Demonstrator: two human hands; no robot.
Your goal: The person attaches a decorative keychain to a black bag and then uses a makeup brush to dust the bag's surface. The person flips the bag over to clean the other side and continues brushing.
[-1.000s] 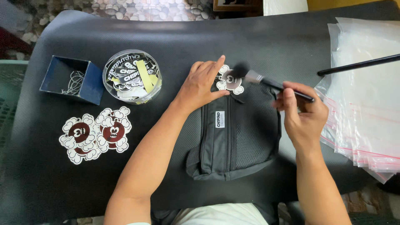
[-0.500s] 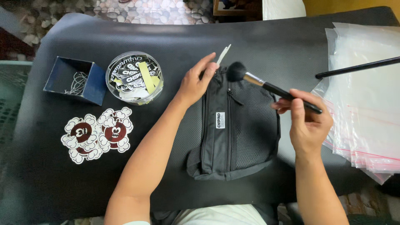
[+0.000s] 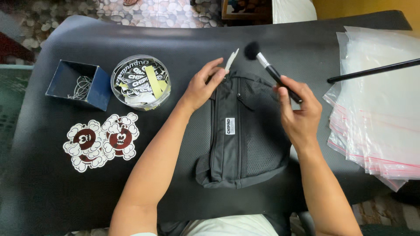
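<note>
Bag sat right under both hands; right hand gripped the brush, now swung off the sticker, which the left hand had pinched up edge-on just beyond its fingertips.

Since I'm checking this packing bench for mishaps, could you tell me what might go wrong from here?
The left hand pinches a thin white sticker only by its edge at the top of the black bag, so it could slip or crease. The right hand holds a brush raised close to that sticker and might knock it. The stacked clear plastic bags overhang the mat's edge and might slide off.
</note>
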